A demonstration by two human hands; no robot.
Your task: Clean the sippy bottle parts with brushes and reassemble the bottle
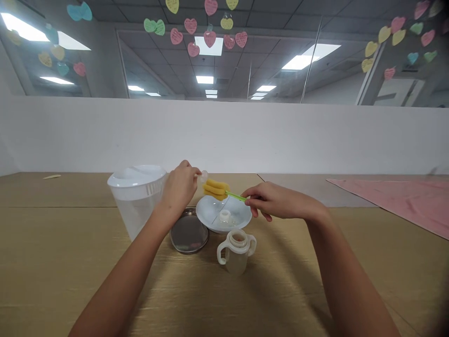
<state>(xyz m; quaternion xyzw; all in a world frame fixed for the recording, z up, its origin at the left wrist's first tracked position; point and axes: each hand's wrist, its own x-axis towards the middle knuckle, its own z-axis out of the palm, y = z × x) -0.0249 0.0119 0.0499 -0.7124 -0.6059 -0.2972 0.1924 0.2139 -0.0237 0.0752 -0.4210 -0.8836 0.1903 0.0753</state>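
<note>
My left hand (179,187) is closed in a pinch on a small clear nipple-like part (202,176), held above the table. My right hand (271,201) grips the green handle of a brush (235,195) whose yellow sponge head (214,189) touches that clear part. Both hover over a white bowl (210,216) that has a small white ring lying in it. In front of the bowl stands a two-handled baby bottle (236,252) with its top off.
A white lidded pitcher (136,196) stands at the left, and a round metal lid (188,232) lies beside the bowl. A pink cloth (400,199) covers the table's right end. A white partition wall runs behind the wooden table (70,262).
</note>
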